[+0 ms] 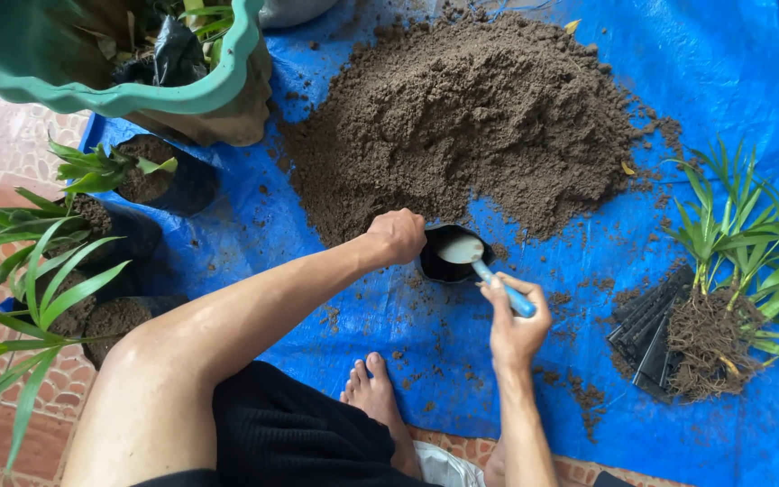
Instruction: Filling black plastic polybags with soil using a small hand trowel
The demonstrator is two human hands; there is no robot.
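Observation:
My left hand (396, 236) grips the rim of a small black plastic grow bag (444, 261) standing on the blue tarp (407, 334). My right hand (516, 320) holds a small scoop (475, 257) by its blue handle, and the pale bowl of the scoop sits over the bag's open mouth. A large heap of brown soil (471, 108) lies just beyond the bag.
A green pot (119, 86) stands at the top left. Several filled black bags with green seedlings (92, 234) line the left edge. Bare-rooted seedlings (723, 289) lie on flat black bags (646, 329) at right. My bare foot (376, 397) rests on the tarp.

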